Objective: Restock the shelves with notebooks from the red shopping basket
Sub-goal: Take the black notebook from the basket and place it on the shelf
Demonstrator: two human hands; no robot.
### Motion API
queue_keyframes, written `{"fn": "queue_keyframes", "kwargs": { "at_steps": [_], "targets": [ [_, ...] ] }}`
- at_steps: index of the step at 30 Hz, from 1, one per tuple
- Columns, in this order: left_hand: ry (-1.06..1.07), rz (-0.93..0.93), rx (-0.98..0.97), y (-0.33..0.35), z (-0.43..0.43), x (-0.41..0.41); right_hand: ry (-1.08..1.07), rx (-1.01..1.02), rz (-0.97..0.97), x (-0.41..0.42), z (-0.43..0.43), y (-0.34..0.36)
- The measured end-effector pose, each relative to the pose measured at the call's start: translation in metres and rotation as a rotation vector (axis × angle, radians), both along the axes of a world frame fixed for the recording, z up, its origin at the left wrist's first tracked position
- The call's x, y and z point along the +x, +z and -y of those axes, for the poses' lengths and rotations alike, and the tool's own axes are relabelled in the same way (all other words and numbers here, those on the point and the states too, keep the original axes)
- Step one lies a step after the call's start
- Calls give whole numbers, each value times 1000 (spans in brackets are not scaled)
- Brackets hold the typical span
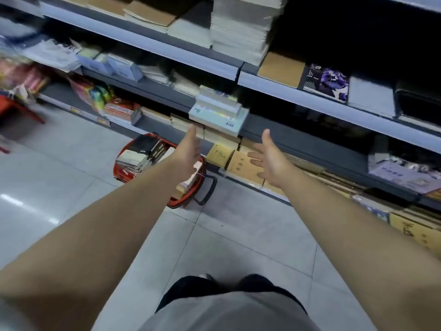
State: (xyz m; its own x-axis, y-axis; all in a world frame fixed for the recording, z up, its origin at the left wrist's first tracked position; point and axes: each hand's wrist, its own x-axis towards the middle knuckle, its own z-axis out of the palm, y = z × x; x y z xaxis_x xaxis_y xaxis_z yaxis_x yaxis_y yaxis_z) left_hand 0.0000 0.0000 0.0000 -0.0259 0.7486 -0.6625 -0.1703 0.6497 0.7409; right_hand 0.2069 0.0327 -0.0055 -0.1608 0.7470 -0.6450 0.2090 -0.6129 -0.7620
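A red shopping basket (176,201) sits on the grey tiled floor (238,247) against the foot of the shelves (167,53). It is a rounded plastic tub with a black handle (207,189) folded down on its near side. Inside it, notebooks (143,151) stand packed on edge in rows, pale and dark covers mixed, their thin page edges showing.

On the edge of the middle shelf, a small stack of notebooks (218,113) rests, stepped like a pyramid: the bottom one is wide, pale mint with a glossy cover, the upper ones narrower and whitish. The stack overhangs the shelf lip. On the lowest shelf, flat brown kraft-paper notebooks (241,166) lie in piles. Higher up, tall stacks of white paper pads (238,27) and a purple illustrated cover (327,83) lie flat.

The left hand (188,149) reaches forward above the basket, fingers straight and together, holding nothing, its tips just below the mint stack. The right hand (267,161) is spread, palm turned inward, fingers relaxed and released, apart from the stack and hovering before the kraft piles.
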Motion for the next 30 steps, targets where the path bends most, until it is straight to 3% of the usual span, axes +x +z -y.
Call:
{"fn": "queue_keyframes", "kwargs": {
  "at_steps": [20,30],
  "targets": [
    [331,99,-174,-69,-48,-100,207,-111,28,-154,-87,-58],
    [474,44,-232,-101,-99,-145,331,-287,-10,-209,-155,-89]
  ]
}}
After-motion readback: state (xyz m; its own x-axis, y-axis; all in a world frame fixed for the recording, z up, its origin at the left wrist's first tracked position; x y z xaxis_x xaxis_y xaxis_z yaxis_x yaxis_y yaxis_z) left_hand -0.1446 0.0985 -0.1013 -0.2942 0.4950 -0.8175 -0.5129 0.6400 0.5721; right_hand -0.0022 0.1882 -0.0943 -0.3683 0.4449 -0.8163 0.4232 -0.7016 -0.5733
